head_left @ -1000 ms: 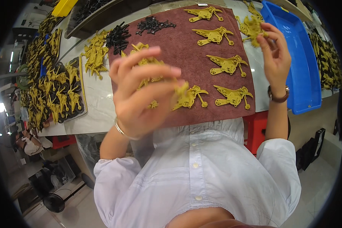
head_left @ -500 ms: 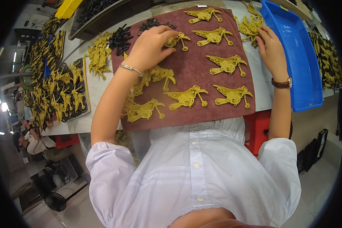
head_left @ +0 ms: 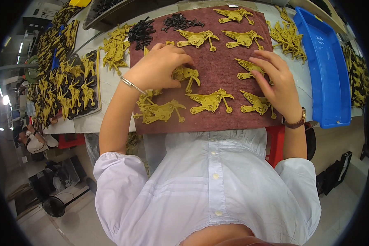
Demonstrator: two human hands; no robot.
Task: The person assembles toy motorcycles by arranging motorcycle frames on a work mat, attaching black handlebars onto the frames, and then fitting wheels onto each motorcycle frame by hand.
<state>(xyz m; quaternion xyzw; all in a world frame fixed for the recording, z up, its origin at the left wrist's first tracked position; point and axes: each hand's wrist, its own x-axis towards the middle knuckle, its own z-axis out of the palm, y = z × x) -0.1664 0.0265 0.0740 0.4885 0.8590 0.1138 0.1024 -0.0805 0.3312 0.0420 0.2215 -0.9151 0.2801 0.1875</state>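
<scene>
My left hand [head_left: 164,65] is over the left part of the maroon cloth [head_left: 211,67], its curved fingers and thumb apart around a yellow-green bird-shaped plastic part [head_left: 187,75]. The hand hides that part's left end. My right hand [head_left: 276,78] hovers with fingers apart over a similar part [head_left: 244,69] in the right column, covering much of it. More such parts lie spaced out, among them one in the upper row [head_left: 196,39], one beside it [head_left: 242,39] and one in the lower row [head_left: 211,101].
Small black pieces [head_left: 182,21] lie in heaps at the cloth's far left. Piles of yellow-green pieces [head_left: 287,39] flank it, and a blue tray [head_left: 322,74] stands at right. Finished-looking assemblies [head_left: 76,86] crowd a tray at left. A person [head_left: 35,139] sits far left.
My left hand has come nearer, from the upper-row part to the middle one. My right hand has moved left from the yellow-green pile onto the cloth. The view has shifted slightly.
</scene>
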